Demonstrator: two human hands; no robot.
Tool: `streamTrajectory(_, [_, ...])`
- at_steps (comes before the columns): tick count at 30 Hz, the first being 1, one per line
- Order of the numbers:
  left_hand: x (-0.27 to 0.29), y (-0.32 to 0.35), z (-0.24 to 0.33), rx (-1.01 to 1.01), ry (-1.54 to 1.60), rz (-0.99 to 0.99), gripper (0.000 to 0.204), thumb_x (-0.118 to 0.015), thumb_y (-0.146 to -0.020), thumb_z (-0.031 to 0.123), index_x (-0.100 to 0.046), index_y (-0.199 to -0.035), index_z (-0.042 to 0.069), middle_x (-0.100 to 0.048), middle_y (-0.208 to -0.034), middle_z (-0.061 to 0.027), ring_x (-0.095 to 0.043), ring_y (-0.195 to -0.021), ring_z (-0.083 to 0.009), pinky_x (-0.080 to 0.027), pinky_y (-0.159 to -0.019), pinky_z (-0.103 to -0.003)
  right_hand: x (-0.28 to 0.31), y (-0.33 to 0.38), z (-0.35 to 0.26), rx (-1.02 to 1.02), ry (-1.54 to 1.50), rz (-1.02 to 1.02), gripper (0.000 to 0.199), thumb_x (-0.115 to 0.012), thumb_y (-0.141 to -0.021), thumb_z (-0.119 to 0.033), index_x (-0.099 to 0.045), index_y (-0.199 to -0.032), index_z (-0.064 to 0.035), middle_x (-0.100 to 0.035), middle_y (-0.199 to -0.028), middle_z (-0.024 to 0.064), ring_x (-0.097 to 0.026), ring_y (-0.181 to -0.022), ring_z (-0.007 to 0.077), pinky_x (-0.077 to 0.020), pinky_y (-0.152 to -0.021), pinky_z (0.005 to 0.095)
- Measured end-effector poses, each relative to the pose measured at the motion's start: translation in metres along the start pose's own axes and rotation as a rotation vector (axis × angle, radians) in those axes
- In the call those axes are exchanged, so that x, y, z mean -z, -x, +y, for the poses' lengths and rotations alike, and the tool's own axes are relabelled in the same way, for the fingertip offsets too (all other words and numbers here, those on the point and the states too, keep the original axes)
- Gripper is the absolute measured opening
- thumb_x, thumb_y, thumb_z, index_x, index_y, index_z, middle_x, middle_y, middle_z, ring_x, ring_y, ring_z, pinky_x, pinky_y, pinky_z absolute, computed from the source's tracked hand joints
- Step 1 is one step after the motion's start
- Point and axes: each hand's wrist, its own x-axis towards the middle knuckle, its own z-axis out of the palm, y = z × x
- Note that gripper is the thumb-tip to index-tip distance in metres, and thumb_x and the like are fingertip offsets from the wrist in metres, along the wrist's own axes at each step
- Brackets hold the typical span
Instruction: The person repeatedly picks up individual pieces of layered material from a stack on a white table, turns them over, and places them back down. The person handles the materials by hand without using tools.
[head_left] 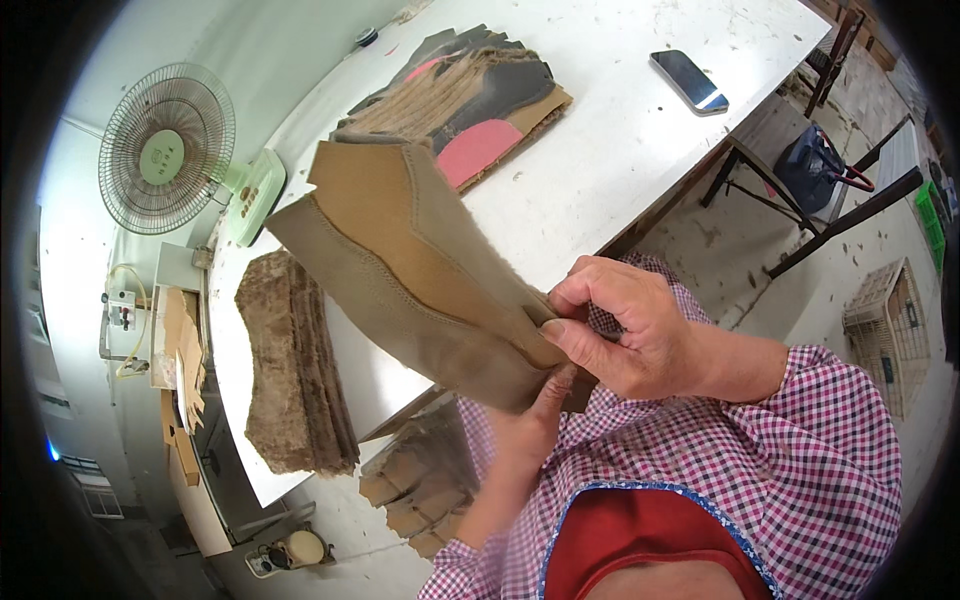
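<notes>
A stitched tan-and-brown panel (385, 215) like a boot upper, with a furry edge, is held up in front of me above the table's near edge. My left hand (530, 425) grips its lower end, thumb on the face and the other fingers hidden beneath. On the right-hand edge of the panel, my right hand (635, 335) pinches with thumb and forefinger. Seams run along the panel beside its lighter middle strip. Beyond it lies a pile of fur-backed panels (500, 95) in grey, brown and pink. A stack of brown fur pieces (285, 360) lies to the left.
The white table (620, 170) carries a phone (690, 82) at the far right. A fan (165, 155) and a pale green tray (258, 200) are at the left. Right of the table are a chair with a dark bag (808, 165) and a crate (888, 325). More brown pieces (415, 485) lie below the table edge.
</notes>
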Motion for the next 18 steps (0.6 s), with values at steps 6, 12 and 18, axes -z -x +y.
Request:
streamTrajectory(6, [-0.007, 0.004, -0.003, 0.063, -0.034, -0.015, 0.038, -0.074, -0.084, 0.006, -0.059, -0.117, -0.002, -0.064, -0.111, -0.0095, -0.062, -0.099, -0.0184, -0.051, -0.086, -0.031, 0.006, -0.007, -0.007, -0.056, -0.068, 0.007, 0.01, -0.065, -0.084, -0.002, -0.056, -0.087, 0.0006, -0.058, -0.076, 0.0092, -0.055, -0.063, 0.0163, -0.0454, -0.058, 0.0267])
streamTrajectory(12, [-0.014, 0.004, 0.0, 0.083, -0.085, -0.055, 0.035, -0.074, -0.084, 0.008, -0.06, -0.115, -0.002, -0.065, -0.109, -0.0093, -0.062, -0.096, -0.0185, -0.051, -0.084, -0.031, 0.012, -0.024, -0.016, -0.149, -0.154, 0.024, 0.013, -0.063, -0.086, -0.007, -0.06, -0.091, 0.0047, -0.064, -0.077, 0.011, -0.061, -0.068, 0.0129, -0.0502, -0.06, 0.0263])
streamTrajectory(18, [-0.016, 0.008, -0.009, 0.124, -0.207, -0.119, 0.031, -0.075, -0.084, 0.008, -0.062, -0.111, -0.001, -0.066, -0.103, -0.0068, -0.061, -0.09, -0.0166, -0.051, -0.079, -0.029, 0.015, -0.045, -0.016, -0.131, -0.324, 0.182, 0.014, -0.062, -0.088, -0.006, -0.062, -0.093, 0.0066, -0.065, -0.079, 0.0085, -0.058, -0.072, 0.0106, -0.0481, -0.065, 0.0251])
